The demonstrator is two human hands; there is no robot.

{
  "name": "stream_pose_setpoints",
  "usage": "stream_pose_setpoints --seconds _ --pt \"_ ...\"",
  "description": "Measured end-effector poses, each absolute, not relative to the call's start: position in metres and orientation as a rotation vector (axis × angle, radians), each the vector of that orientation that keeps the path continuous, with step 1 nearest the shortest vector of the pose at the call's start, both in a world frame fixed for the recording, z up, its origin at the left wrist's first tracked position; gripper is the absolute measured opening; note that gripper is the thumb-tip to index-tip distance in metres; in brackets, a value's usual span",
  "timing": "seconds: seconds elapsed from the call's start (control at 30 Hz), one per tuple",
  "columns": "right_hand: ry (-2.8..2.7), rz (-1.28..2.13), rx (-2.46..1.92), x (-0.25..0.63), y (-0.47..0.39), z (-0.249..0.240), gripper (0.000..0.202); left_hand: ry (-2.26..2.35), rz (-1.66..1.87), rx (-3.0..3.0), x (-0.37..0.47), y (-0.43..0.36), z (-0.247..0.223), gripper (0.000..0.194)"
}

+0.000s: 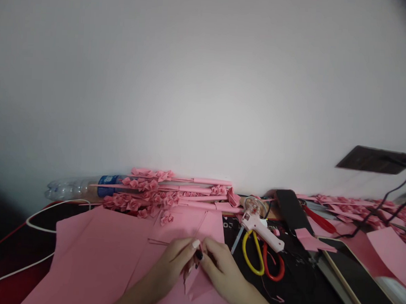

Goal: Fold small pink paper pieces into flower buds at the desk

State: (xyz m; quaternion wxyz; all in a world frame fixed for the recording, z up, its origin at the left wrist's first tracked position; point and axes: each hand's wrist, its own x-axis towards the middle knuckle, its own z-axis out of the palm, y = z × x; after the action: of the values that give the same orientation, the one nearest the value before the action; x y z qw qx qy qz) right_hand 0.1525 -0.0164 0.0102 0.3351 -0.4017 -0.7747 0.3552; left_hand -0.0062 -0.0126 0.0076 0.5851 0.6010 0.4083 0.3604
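My left hand [170,264] and my right hand [222,269] meet at the near middle of the desk, fingers pinched together. Between them is a piece of pink paper [197,285], part of it hanging below the fingers. A thin dark strand dangles beside it; whether it belongs to the paper I cannot tell. The fingertips cover much of what they grip. Under both hands lie large pink paper sheets [96,255]. Just beyond them rests a small pink paper flower [167,218], with thin stems near my left wrist.
Bundles of pink paper flowers [148,197] lie along the wall beside a plastic bottle [73,188]. To the right are a glue gun [262,230], scissors with yellow and red handles [274,266], a black phone-like object [293,210] and a dark tablet-like slab [363,276]. A white cable [35,224] curves at left.
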Motion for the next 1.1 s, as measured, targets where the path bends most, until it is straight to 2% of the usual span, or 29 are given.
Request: stream_pose_setpoints --seconds 0.13,0.4,0.63,0.77,0.9,1.1 --pt "-1.943 0.944 -1.054 0.152 -0.015 0.01 0.028 0.929 0.813 1.406 -0.005 -0.011 0.011 0.038" --pt "-1.774 1.053 -1.097 0.151 -0.015 0.01 0.037 1.031 0.955 1.382 -0.003 -0.005 0.015 0.021" --pt "-1.862 0.928 -1.175 0.152 -0.014 0.006 0.037 1.043 0.921 1.496 -0.003 -0.004 0.013 0.026" --pt "-1.805 0.746 -1.262 0.154 -0.012 0.004 0.028 1.11 0.928 1.473 -0.005 -0.004 0.012 0.027" --pt "-1.712 0.758 -1.232 0.153 -0.011 0.005 0.009 1.126 0.922 1.486 -0.005 -0.004 0.007 0.028" --pt "-1.777 0.762 -1.209 0.15 -0.013 0.007 0.019 1.112 0.91 1.565 -0.004 -0.005 0.006 0.031"
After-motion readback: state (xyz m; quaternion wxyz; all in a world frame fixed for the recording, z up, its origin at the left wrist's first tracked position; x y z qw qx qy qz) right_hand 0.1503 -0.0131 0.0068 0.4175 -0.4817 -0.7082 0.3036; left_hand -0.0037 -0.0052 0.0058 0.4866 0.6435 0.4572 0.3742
